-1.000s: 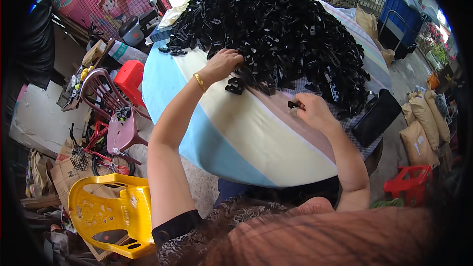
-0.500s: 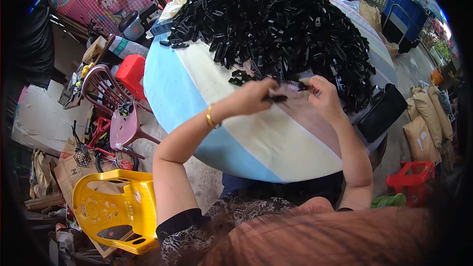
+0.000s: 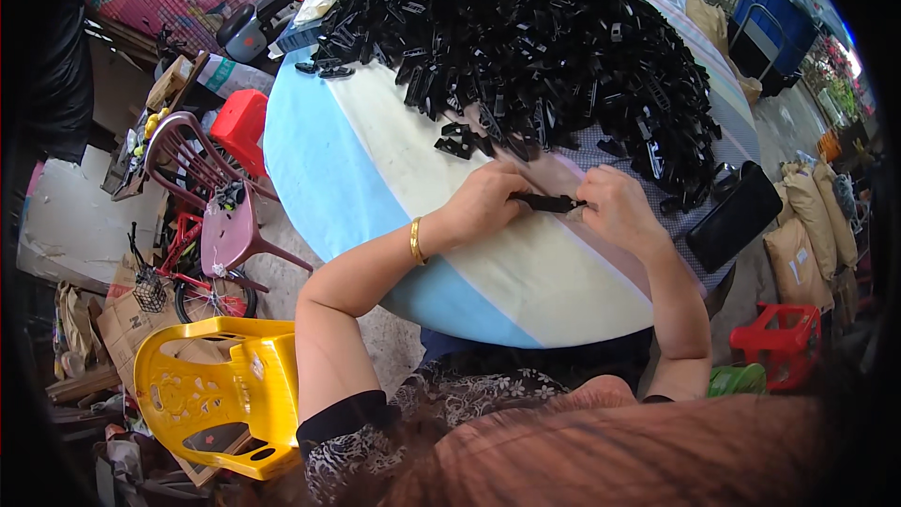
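Note:
A slim black plastic piece is stretched level between my two hands, above the striped tablecloth. My left hand, with a gold bracelet at its wrist, pinches the left end. The fingers of my right hand are closed at the other end, where a small bit of the piece shows by the fingertips. Just beyond both hands rises a large heap of similar black plastic pieces. A few loose ones lie at its near edge, close to my left hand.
On the table's right side lies a black pouch. A yellow chair stands at the lower left, with a pink chair and a red stool behind it. At right are brown sacks and another red stool.
My hands have drawn slightly nearer to me and steadied. The black piece, blurred near my left hand before, now spans both hands. The view has shifted a little.

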Demonstrator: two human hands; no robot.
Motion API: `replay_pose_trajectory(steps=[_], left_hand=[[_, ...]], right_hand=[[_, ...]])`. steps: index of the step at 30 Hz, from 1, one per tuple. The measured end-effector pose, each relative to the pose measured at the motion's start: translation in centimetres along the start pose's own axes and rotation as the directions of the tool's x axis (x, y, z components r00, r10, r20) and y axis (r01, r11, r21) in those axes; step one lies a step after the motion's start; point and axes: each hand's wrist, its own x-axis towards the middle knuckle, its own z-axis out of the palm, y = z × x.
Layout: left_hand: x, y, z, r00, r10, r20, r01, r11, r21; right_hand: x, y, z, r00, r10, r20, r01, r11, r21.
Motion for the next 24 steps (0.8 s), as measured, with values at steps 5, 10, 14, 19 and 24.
replay_pose_trajectory(steps=[5,10,14,19,24], left_hand=[[0.4,0.0,0.8,0.995,0.078,-0.055,-0.078,0.997,-0.012],[0.5,0.6,0.6,0.997,0.061,0.041,-0.060,0.998,-0.018],[1.2,0.2,-1.0,0.975,0.047,0.219,-0.018,0.991,-0.130],[3.4,-5.2,-2.1,0.956,0.130,-0.262,0.003,0.891,0.455],[3.4,-4.9,-2.4,0.992,-0.012,-0.125,0.071,0.876,0.477]], right_hand=[[0.7,-0.5,1.4,0.994,-0.076,-0.074,0.077,0.997,0.021],[0.9,-0.1,1.5,0.997,-0.036,0.065,0.023,0.981,0.190],[1.4,0.9,0.4,0.964,0.088,0.250,-0.198,0.866,0.459],[4.4,2.8,1.9,0.961,0.022,-0.275,-0.037,0.998,-0.049],[4.7,5.7,3.8,0.990,0.071,-0.124,-0.094,0.977,-0.191]])
